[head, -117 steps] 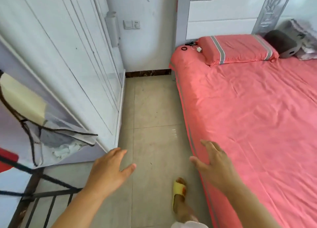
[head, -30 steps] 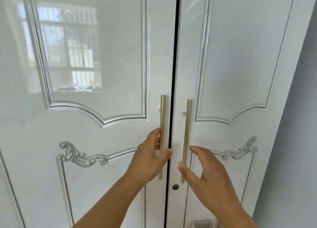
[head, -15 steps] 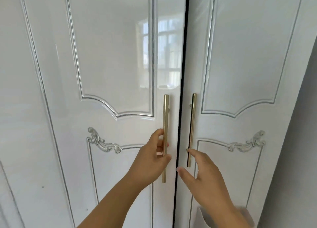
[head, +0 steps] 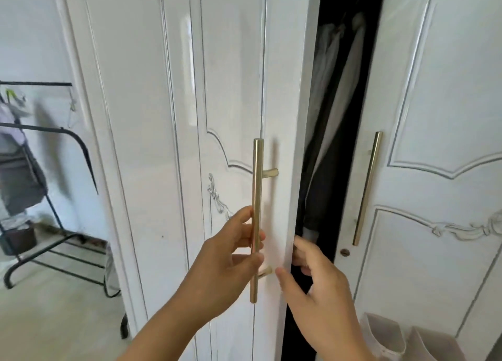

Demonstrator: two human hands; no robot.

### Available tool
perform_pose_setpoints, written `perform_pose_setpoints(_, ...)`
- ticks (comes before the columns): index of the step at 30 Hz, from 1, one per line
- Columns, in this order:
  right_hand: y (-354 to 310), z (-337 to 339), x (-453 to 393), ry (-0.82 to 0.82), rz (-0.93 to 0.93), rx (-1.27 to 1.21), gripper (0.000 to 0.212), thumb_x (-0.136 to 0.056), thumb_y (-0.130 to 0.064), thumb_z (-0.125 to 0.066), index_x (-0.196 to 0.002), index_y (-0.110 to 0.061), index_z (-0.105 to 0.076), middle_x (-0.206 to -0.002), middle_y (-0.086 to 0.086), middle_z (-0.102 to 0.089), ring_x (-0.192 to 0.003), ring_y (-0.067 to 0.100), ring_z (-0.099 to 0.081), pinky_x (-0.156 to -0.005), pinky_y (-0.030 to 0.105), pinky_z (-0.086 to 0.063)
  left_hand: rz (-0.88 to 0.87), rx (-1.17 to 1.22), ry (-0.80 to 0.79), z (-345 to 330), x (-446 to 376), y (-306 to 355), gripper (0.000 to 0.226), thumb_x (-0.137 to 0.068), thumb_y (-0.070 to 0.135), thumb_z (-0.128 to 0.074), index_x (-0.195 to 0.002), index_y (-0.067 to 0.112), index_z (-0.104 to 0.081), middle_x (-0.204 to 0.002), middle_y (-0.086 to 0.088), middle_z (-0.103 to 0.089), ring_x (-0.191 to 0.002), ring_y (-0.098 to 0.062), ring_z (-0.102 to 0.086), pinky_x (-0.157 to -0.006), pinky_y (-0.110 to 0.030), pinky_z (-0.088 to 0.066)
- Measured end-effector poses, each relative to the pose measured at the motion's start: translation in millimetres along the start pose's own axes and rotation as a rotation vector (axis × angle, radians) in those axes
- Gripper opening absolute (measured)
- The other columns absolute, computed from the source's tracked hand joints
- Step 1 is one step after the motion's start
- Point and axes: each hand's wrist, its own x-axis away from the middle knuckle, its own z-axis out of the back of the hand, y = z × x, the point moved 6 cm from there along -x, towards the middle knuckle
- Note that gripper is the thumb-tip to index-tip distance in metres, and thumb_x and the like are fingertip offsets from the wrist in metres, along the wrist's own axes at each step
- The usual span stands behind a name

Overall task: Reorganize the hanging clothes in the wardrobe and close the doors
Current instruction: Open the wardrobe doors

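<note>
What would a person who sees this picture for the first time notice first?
Most striking are the two hands at the middle: the left hand grips the gold handle of the left door, which stands partly open, and the right hand holds that door's edge. In the dark gap beside it, hanging clothes show, while the right door looks shut.

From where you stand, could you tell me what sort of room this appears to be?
Probably a bedroom or dressing area in a home: a tall white wardrobe with brass bar handles, hanging clothes inside the part-open door, and a black garment rack alongside.
</note>
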Motion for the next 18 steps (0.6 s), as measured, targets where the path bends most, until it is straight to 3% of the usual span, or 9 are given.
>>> perform_pose_setpoints(2, -12.7, -12.6, 7.2, 0.010, 0.043, -0.061, 0.042, -0.086, -0.031, -0.063, -0.116, -0.055, -0.044, -0.108, -0.024, -0.064, -0.102, -0.007, -0.057, -0.091, 0.015, -0.047, 0.011, -0.016, 0.029, 17.6, 12.7, -2.9, 0.060, -0.087, 0.000, -0.058, -0.118, 0.049, -0.047, -0.098, 0.013, -0.065, -0.100, -0.005, -0.061, -0.076, -0.013, -0.049)
perform_pose_setpoints(5, -30.0, -33.0, 15.2, 0.036, 0.111, -0.098, 0.033, -0.084, -0.050, -0.058, -0.117, -0.047, -0.055, -0.106, -0.022, -0.065, -0.099, -0.004, -0.060, -0.087, 0.017, -0.050, 0.016, -0.029, 0.071, 44.8, 28.6, -7.9, 0.062, -0.087, -0.003, -0.057, -0.118, 0.049, -0.046, -0.098, 0.014, -0.065, -0.101, -0.006, -0.061, -0.077, -0.014, -0.050)
perform_pose_setpoints(8, -44.8, -58.4, 18.6, 0.028, 0.186, -0.081, 0.037, -0.085, -0.040, -0.060, -0.121, -0.037, -0.055, -0.105, -0.022, -0.064, -0.096, -0.003, -0.062, -0.079, 0.012, -0.051, 0.018, -0.041, 0.122, 73.2, 42.7, -12.6, 0.060, -0.086, -0.001, -0.059, -0.119, 0.049, -0.048, -0.100, 0.013, -0.066, -0.102, -0.006, -0.062, -0.078, -0.012, -0.049)
perform_pose_setpoints(10, -57.1, -77.3, 18.7, 0.016, 0.230, -0.075, 0.037, -0.085, -0.043, -0.057, -0.119, -0.033, -0.056, -0.102, -0.021, -0.063, -0.092, -0.003, -0.061, -0.075, 0.012, -0.051, 0.028, -0.038, 0.156, 93.2, 52.2, -17.9, 0.060, -0.085, 0.003, -0.063, -0.120, 0.049, -0.046, -0.101, 0.016, -0.067, -0.101, -0.003, -0.062, -0.076, -0.011, -0.049)
perform_pose_setpoints(14, -80.9, -117.2, 16.4, -0.029, 0.258, -0.086, 0.034, -0.085, -0.046, -0.060, -0.117, -0.034, -0.054, -0.104, -0.021, -0.059, -0.094, 0.000, -0.059, -0.078, 0.013, -0.051, 0.062, -0.030, 0.194, 129.9, 68.6, -31.6, 0.068, -0.071, 0.037, -0.071, -0.130, 0.050, -0.040, -0.109, 0.019, -0.065, -0.109, -0.001, -0.059, -0.082, -0.019, -0.054)
perform_pose_setpoints(18, -105.1, -154.3, 14.4, -0.021, 0.254, -0.026, 0.037, -0.083, -0.061, -0.051, -0.115, -0.043, -0.045, -0.108, -0.027, -0.053, -0.102, -0.007, -0.054, -0.077, -0.004, -0.040, 0.114, -0.064, 0.190, 165.7, 74.8, -47.3, 0.087, -0.062, 0.054, -0.074, -0.138, 0.048, -0.033, -0.121, 0.014, -0.060, -0.116, -0.005, -0.055, -0.089, -0.034, -0.055)
